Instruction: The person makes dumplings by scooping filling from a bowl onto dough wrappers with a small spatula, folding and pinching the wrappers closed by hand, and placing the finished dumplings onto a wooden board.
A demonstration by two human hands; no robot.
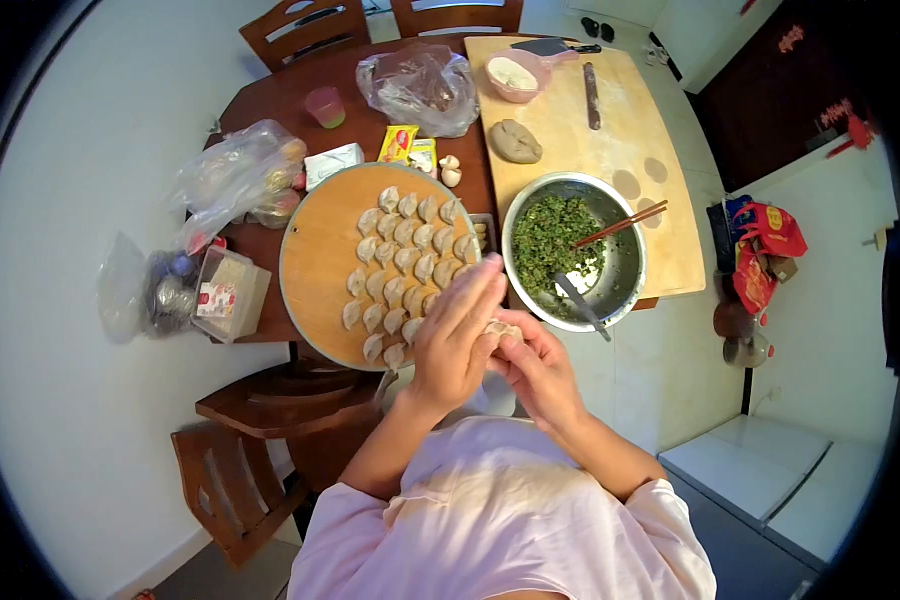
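A pale dumpling [503, 329] sits between my two hands, above the table's near edge. My right hand [540, 378] pinches it, thumb on top and fingers curled beneath. My left hand [454, 335] has its fingers stretched forward, while its thumb presses the dumpling's left side; the rest of that grip is hidden. Rows of folded dumplings [406, 233] lie on a round wooden board [318, 235] left of my hands, partly covered by my left hand. Beyond my right hand stands a steel bowl [625, 285] of chopped green filling [545, 240], holding chopsticks [620, 224] and a metal-handled utensil [580, 303].
On the pale pastry board [670, 240] lie a dough lump [516, 141], two flat dough rounds [626, 183], a rolling pin [592, 97], a flour bowl [515, 82] and a cleaver [545, 46]. Plastic bags [418, 88] and a clear container [228, 292] occupy the table's left side. Wooden chairs [232, 480] stand lower left.
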